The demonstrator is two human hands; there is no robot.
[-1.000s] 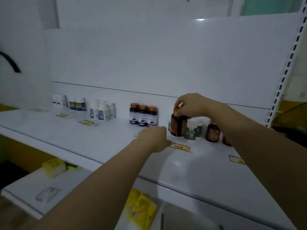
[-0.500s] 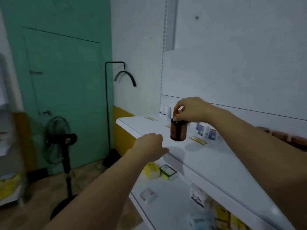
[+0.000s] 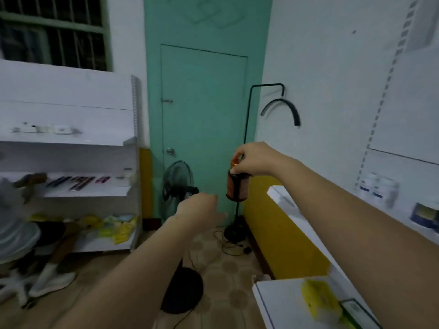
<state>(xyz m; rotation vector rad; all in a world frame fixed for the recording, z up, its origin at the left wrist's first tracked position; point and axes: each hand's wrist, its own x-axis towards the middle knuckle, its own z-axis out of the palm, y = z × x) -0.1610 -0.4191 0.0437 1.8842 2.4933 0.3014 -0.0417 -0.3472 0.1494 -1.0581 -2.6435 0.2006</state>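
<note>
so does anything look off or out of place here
Nothing looks spilled or broken. The right hand grips the brown bottle by its cap alone, in the air over the floor, clear of the white shelf. A loose cable trails beside the black stand.

I see a teal door (image 3: 204, 129) far ahead. White shelving (image 3: 71, 110) stands left, a barred window (image 3: 54, 32) above it.

A shop — stocked white display shelves (image 3: 71, 138).
</note>
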